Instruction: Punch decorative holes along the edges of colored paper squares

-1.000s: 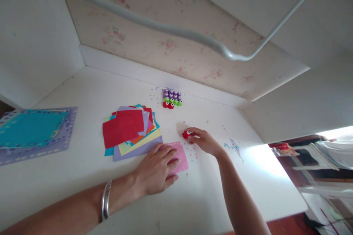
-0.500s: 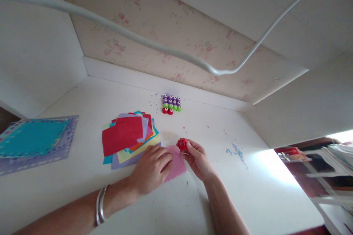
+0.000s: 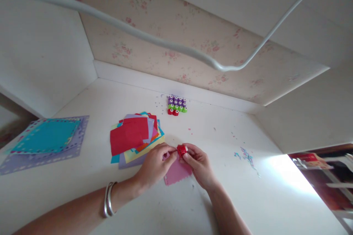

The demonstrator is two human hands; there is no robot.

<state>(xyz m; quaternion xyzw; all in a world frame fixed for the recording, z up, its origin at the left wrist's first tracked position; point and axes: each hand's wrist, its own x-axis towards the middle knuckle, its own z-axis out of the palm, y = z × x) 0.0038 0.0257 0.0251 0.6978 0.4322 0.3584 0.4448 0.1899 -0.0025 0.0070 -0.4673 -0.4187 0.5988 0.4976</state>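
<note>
A small red craft punch (image 3: 181, 150) is held in the fingers of my right hand (image 3: 200, 165). My left hand (image 3: 157, 163) is pinched at the punch's left side, its fingertips above the pink paper; whether they grip the paper's edge or the punch is too small to tell. The pink paper (image 3: 177, 172), with a scalloped lower edge, lies beneath both hands. Left of them sits a pile of coloured paper (image 3: 129, 136), red on top. Behind, several purple, green and red punches (image 3: 177, 105) stand in rows.
Blue sheets (image 3: 51, 136) with punched borders lie on a purple sheet (image 3: 75, 150) at the left. Paper bits (image 3: 246, 155) are scattered at the right of the white table (image 3: 132, 205). A white cable (image 3: 165, 44) crosses overhead. Shelves (image 3: 328, 172) stand at the far right.
My left hand has lifted from the pink paper and come up to the red punch, its fingers now pinched. The punch has turned in my right hand. The view has shifted slightly.
</note>
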